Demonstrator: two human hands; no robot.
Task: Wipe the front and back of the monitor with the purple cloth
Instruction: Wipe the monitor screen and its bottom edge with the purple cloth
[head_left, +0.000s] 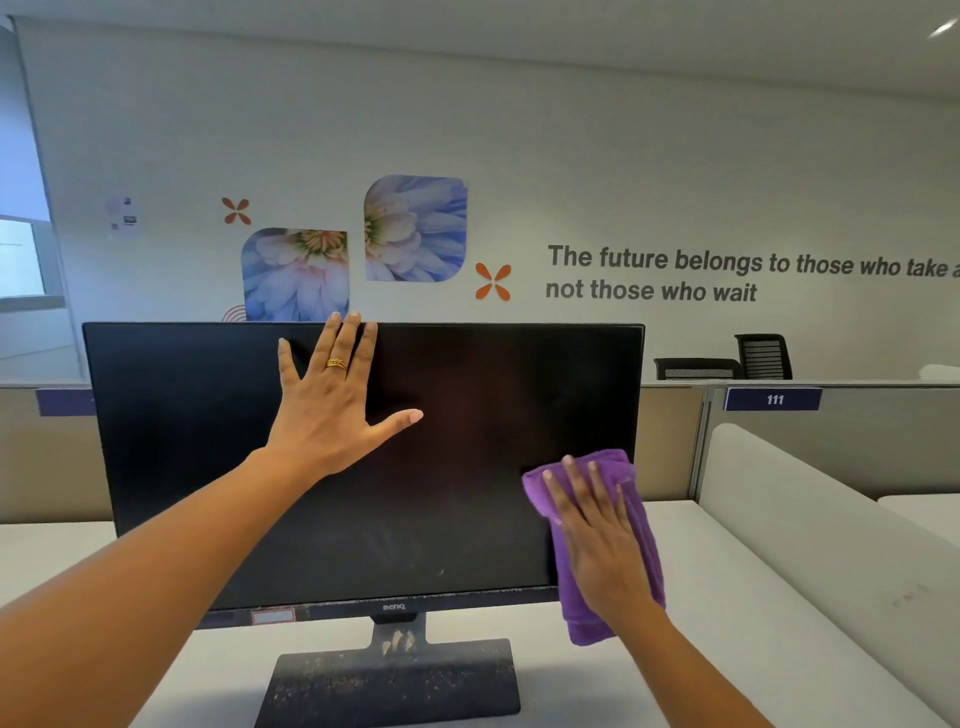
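One monitor (363, 467) upright on worktop (727, 597), screen dark; one purple cloth (613, 545) pressed flat at its lower right corner under open right hand (597, 535); open left hand (332, 400) spread against upper screen

Ahead of you a pale wall (519, 130) carries two blue flower prints (415, 228), orange petal decals (492, 281) and grey lettering (727, 273) reading "The future belongs to those who take... not those who wait". At your far left a window (21, 254) lets in daylight under a lowered blind, and low beige partitions (883, 441) run across the room, one bearing a blue tag marked 111 (773, 399). Two black mesh chairs (762, 356) stand behind the partition at right, and the light grey tabletop (727, 597) spreads below you.
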